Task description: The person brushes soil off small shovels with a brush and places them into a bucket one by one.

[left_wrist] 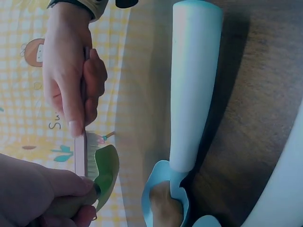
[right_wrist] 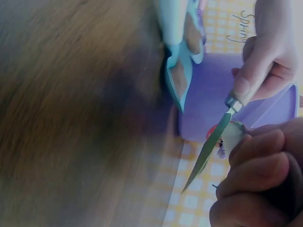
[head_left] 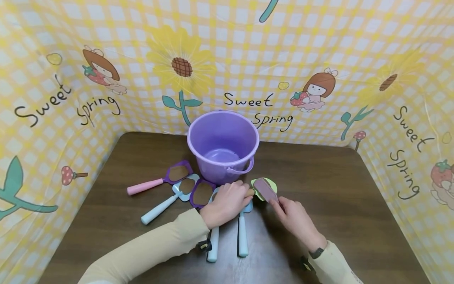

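Observation:
My left hand (head_left: 228, 200) grips the short handle of a small green trowel (head_left: 272, 183), whose leaf-shaped blade points right. In my right hand (head_left: 297, 221) is a brush with a mauve back (head_left: 265, 190), pinched between thumb and fingers. Its pale bristles (left_wrist: 94, 153) lie against the green blade in the left wrist view. A metal collar (right_wrist: 234, 104) joins blade and handle. Below the left hand lie two tools with light blue handles (head_left: 242, 236); their heads are partly hidden by that hand.
A purple bucket (head_left: 196, 159) stands behind the hands, its handle folded down at the front right. Left of the hands lie a pink-handled tool (head_left: 145, 186) with a purple head and a light blue tool (head_left: 156, 211). Another purple head (head_left: 193, 193) lies between. Patterned cloth (head_left: 142, 23) surrounds the brown table (head_left: 337, 189).

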The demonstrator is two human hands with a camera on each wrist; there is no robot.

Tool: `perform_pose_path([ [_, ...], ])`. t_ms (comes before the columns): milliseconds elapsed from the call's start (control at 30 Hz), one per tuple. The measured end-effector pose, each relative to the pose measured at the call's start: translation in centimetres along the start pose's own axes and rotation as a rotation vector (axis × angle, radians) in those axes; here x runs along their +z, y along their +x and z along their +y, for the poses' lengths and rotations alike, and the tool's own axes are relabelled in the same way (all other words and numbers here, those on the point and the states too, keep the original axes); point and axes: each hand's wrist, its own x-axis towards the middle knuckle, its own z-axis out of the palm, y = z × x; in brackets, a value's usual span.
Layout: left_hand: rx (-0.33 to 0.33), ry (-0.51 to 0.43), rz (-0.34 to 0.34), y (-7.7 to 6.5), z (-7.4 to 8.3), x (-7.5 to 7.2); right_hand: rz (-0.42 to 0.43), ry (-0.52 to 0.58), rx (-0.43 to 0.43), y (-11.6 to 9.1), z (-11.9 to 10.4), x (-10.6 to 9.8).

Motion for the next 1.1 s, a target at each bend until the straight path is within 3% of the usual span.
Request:
perform_pose_path([
  [167, 0.014, -0.015, -0.023, 0.07, 0.17, -0.02, 0.045, -0.037, 0.010, 0.04, 0.18, 0.16],
  [533, 0.027, -0.040, -0.010, 0.15, 0.20, -0.25, 0.024, -0.017, 0.095, 0.35, 0.57, -0.47],
  [733, 0.006, -0.009, -0.021, 0.40, 0.27, -0.60, 0.084, -0.005, 0.069, 0.11, 0.27, -0.80],
  [900, -0.013, 0.006, -0.035, 0.45, 0.31, -0.83, 0.021, 0.005, 0.026, 0.03, 0.01, -0.41],
  [1100, 0.009, -0.004, -0.024, 0.26, 0.31, -0.89, 0.074, -0.019, 0.062, 0.07, 0.49, -0.33],
])
